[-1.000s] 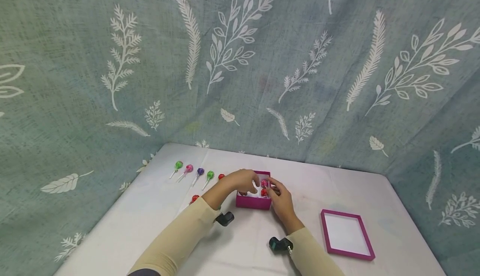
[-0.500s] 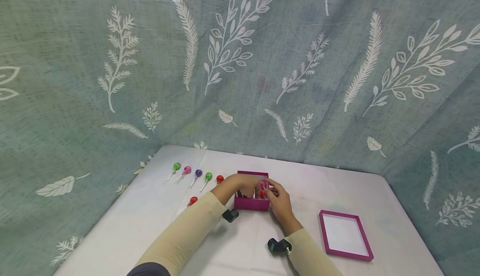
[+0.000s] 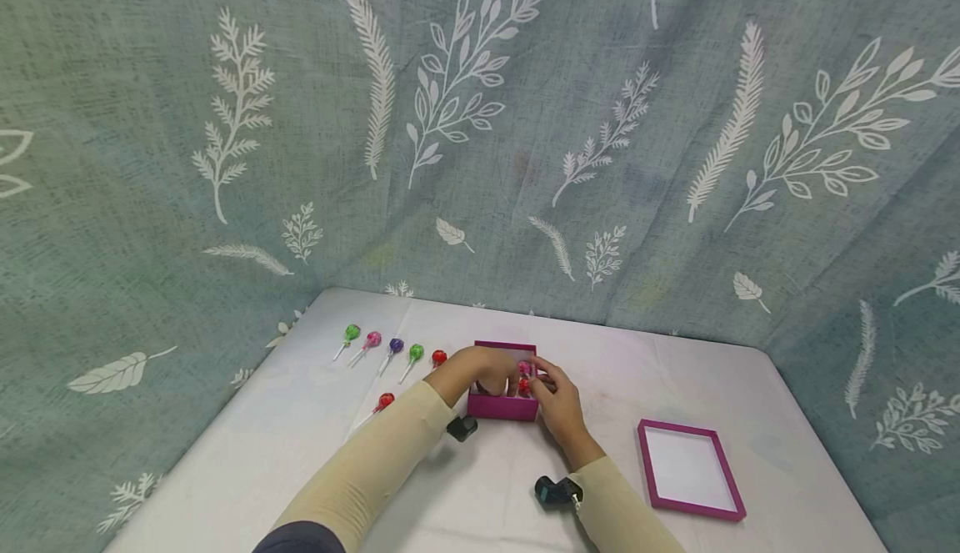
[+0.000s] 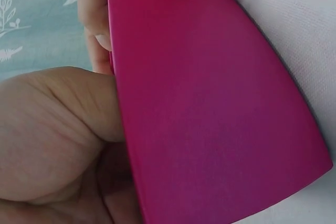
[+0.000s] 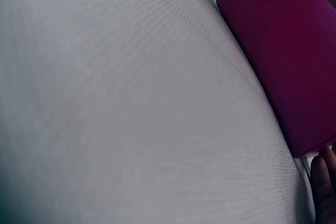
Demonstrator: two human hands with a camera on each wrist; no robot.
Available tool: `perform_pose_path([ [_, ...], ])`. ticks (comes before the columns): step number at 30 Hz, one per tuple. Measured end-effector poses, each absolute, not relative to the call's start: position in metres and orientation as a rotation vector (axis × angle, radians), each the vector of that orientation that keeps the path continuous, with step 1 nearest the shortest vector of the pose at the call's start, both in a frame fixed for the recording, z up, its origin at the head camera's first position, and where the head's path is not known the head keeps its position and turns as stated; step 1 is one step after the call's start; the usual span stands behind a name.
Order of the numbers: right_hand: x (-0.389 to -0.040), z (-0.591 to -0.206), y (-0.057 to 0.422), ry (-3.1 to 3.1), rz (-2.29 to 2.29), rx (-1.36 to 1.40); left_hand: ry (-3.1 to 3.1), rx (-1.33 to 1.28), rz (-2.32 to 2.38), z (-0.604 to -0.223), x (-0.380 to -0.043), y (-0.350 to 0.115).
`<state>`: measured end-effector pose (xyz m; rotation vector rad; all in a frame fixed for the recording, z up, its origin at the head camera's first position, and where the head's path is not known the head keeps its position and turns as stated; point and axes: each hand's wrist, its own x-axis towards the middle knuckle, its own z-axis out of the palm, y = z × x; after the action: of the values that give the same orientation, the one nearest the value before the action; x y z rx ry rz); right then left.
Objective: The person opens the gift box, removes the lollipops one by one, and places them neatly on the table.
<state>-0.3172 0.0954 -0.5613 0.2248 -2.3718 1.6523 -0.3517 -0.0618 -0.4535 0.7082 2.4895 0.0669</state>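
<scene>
A magenta box [image 3: 502,407] stands on the table in the head view. My left hand [image 3: 491,369] reaches down into it from the left. Its fingertips are hidden behind the front wall, so what they hold cannot be seen; in the left wrist view the thumb [image 4: 79,98] passes behind the box wall. At the box's right side, my right hand [image 3: 557,394] grips the wall between thumb and fingers. Inside, along that same side, lie a pink lollipop [image 3: 524,368] and a red lollipop [image 3: 523,385]. Only fingers [image 5: 323,177] of the right hand show in the right wrist view.
Left of the box lies a row of wrapped lollipops: green [image 3: 352,332], pink [image 3: 372,339], purple [image 3: 396,345], another green [image 3: 416,353] and red [image 3: 438,358]. A further red lollipop [image 3: 386,400] lies nearer. The magenta-rimmed lid [image 3: 647,463] rests at right. Patterned cloth [image 3: 480,136] hangs behind.
My left hand has moved from above the box down into it, slightly to the right, its fingers going out of sight. The right hand has stayed at the box's right wall.
</scene>
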Motion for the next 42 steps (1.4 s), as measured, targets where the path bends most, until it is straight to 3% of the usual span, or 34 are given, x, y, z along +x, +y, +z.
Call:
perform_pose_path([
  [18, -0.317, -0.558, 0.097, -2.348, 1.664, 0.251, 2.637, 0.848, 0.157, -0.443, -0.355, -0.069],
  [34, -0.315, -0.560, 0.094, -2.373, 1.664, 0.200, 2.615, 0.861, 0.804, -0.448, -0.358, -0.093],
  [42, -0.313, -0.557, 0.094, -2.373, 1.690, 0.203, 2.642, 0.728, 1.205, -0.459, -0.356, -0.092],
])
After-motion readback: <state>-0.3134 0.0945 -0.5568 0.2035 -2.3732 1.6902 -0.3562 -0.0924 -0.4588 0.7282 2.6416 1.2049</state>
